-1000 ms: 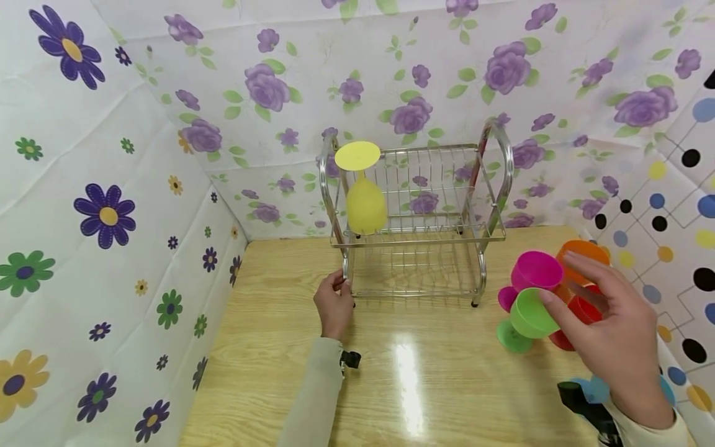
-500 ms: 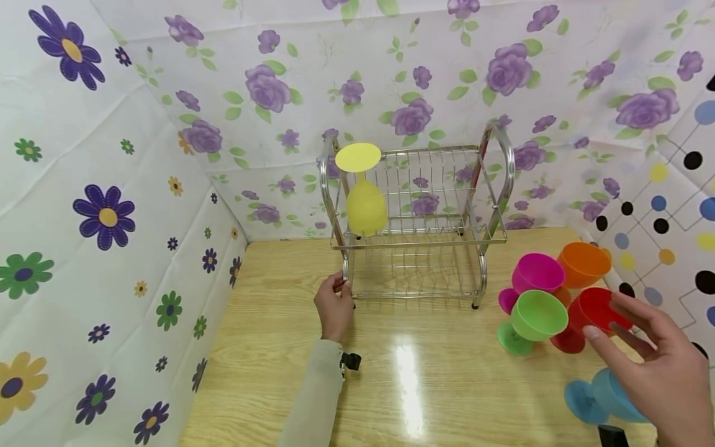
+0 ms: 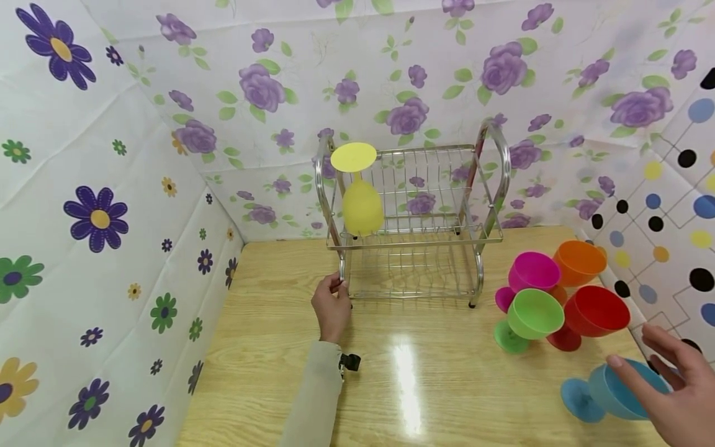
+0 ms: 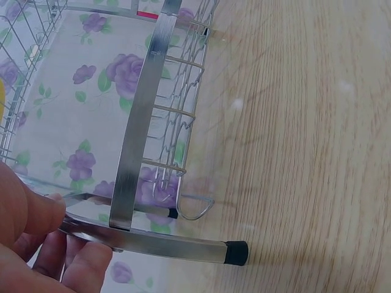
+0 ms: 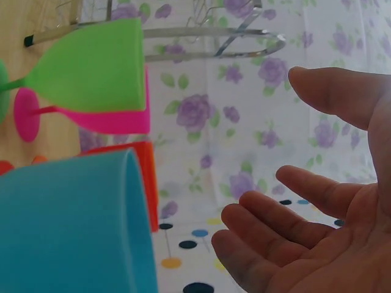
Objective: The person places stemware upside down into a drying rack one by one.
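My left hand grips the lower left leg of a two-tier metal dish rack, thumb and fingers around the tube in the left wrist view. A yellow goblet is upside down on the rack's upper tier at the left. My right hand is spread with nothing in it, over the bowl of a blue goblet at the lower right. In the right wrist view the blue goblet's rim is apart from the fingers.
Behind the blue goblet stand a red goblet, a light green goblet, a magenta goblet and an orange goblet, close together. Flowered sheets wall in the wooden table; a dotted sheet borders the right.
My right hand has moved from above the green and red goblets down and right to the blue goblet, uncovering them. My left hand keeps its grip on the rack leg.
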### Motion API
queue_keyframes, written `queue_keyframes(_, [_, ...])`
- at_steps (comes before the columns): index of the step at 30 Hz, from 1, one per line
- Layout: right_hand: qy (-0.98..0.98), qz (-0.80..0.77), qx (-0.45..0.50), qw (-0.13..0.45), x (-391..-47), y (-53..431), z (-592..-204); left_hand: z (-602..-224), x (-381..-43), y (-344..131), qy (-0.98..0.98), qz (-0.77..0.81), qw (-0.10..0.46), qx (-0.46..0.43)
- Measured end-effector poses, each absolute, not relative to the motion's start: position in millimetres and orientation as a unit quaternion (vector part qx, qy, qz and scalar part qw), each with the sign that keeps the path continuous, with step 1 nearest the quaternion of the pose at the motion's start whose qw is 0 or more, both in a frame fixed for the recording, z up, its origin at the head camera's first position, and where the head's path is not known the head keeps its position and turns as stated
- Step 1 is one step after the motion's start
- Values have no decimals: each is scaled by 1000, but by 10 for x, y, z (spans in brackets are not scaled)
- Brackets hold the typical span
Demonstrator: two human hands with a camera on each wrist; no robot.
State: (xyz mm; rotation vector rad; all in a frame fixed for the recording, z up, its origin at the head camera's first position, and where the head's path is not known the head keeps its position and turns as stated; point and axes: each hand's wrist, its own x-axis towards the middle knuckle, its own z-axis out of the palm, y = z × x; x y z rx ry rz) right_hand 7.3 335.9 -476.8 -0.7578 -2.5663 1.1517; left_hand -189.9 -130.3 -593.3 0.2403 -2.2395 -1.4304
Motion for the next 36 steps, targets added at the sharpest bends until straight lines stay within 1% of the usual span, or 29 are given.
queue_keyframes(2, [-871, 392, -275, 112, 87, 3393, -4812, -5928, -1896, -1299, -815, -522, 235, 87])
queue_keyframes(9, [-822, 414, -380, 92, 143, 3485, -5010, -5918, -1889, -1300, -815, -521, 237, 88])
queue_keyframes(15, [-824, 402, -394, 67, 219, 3544, -5208, -5905, -1880, -1310, -814, -520, 246, 80])
queue_keyframes(24, [-823, 397, -405, 28, 265, 3563, -5396, -5925, -1882, -1300, -812, -525, 238, 91])
queue_keyframes(32, [-810, 400, -427, 36, 325, 3498, -5516, -5939, -1883, -1302, -814, -522, 237, 94])
queue_keyframes(36, [-793, 416, -441, 64, 343, 3458, -5609, -5933, -1883, -1299, -812, -527, 232, 94])
